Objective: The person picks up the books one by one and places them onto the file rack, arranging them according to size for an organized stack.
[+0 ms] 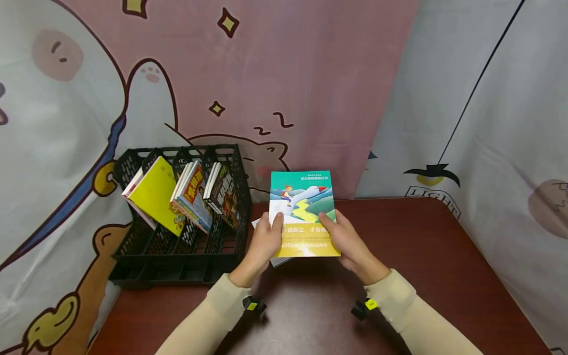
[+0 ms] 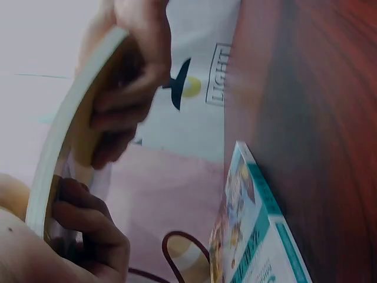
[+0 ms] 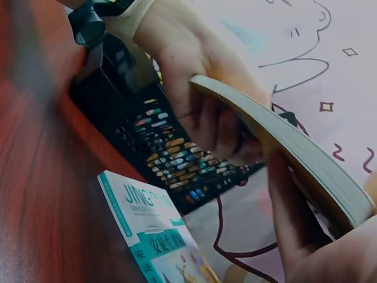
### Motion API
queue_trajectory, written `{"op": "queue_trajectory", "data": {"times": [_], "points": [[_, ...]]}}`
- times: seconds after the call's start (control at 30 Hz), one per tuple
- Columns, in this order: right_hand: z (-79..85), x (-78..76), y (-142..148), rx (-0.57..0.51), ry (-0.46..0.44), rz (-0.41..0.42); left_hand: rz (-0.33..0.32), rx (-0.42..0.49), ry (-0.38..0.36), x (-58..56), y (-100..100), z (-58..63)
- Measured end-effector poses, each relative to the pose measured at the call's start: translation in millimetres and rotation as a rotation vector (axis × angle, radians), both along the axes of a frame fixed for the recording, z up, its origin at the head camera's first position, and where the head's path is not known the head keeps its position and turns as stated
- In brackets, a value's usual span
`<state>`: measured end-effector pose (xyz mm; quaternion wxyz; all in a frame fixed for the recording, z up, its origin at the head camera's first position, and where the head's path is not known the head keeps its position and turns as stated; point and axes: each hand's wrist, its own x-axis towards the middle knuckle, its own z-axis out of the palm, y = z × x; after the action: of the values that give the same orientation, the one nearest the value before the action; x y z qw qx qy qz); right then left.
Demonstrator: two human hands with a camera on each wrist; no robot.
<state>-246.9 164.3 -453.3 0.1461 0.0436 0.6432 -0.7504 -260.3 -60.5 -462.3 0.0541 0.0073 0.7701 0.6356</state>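
Observation:
Both hands grip a paperback book (image 1: 303, 202) with a green top, a painted goose-and-rider picture and a yellow lower band. My left hand (image 1: 263, 240) holds its left edge, thumb on the cover and fingers curled behind. On the opposite edge, my right hand (image 1: 352, 242) grips the same way. The wrist views show the book (image 2: 76, 118) slightly bowed, raised above the table. Below it lies a second book (image 3: 156, 227), white and teal, flat on the table and mostly hidden from the head view.
To the left stands a black slotted book rack (image 1: 177, 259) with dividers. Leaning in it are a yellow book (image 1: 157, 197), several thin books (image 1: 193, 192) and dark-covered books (image 1: 224, 195). The brown table (image 1: 426, 276) meets a printed cloth backdrop (image 1: 310, 88) behind.

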Motion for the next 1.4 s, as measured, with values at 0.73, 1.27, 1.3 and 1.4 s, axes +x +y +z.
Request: {"op": "queue_trajectory", "data": {"times": [0.73, 1.27, 1.3, 1.4], "points": [[-11.2, -2.2, 24, 0.024, 0.089, 0.185, 0.001, 0.110, -0.072, -25.5, -27, 14.5], [-12.2, 1.5, 24, 0.027, 0.109, 0.346, -0.046, 0.314, -0.205, -43.2, -33, 11.9], [-12.2, 1.5, 24, 0.027, 0.107, 0.345, -0.039, 0.324, -0.200, -42.9, -33, 12.1], [-12.4, 1.8, 24, 0.032, 0.101, 0.339, -0.022, 0.341, -0.180, -41.2, -32, 14.5]]}}
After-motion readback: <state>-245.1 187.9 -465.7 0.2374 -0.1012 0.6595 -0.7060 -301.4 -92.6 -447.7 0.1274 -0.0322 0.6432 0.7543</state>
